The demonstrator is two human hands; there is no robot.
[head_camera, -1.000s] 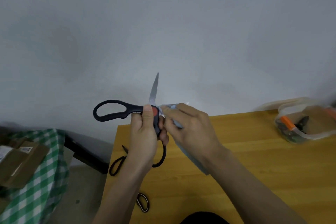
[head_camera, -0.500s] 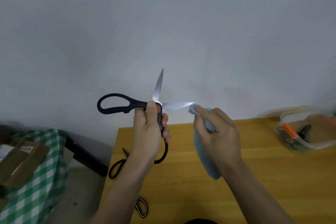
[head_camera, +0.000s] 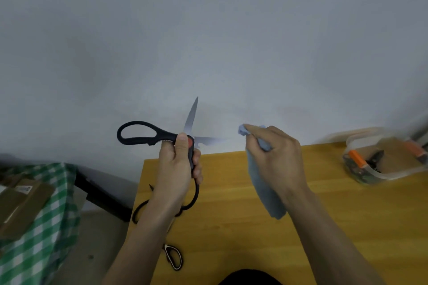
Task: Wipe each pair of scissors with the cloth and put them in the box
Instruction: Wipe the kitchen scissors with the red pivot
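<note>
Scissors point(head_camera: 162, 139) clamped in left grip point(head_camera: 178, 169), cloth point(head_camera: 266, 187) bunched in right grip point(head_camera: 275, 157), wooden table point(head_camera: 231, 238), grey wall point(head_camera: 208, 41).

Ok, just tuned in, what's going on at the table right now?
A person is cleaning scissors. The left hand grips a black-handled pair of scissors with its blades spread open, held up above the wooden table. The right hand holds a blue cloth just beside the sideways blade, not touching it. Two more pairs lie on the table near the left arm. The clear box on the right already holds some tools.
</note>
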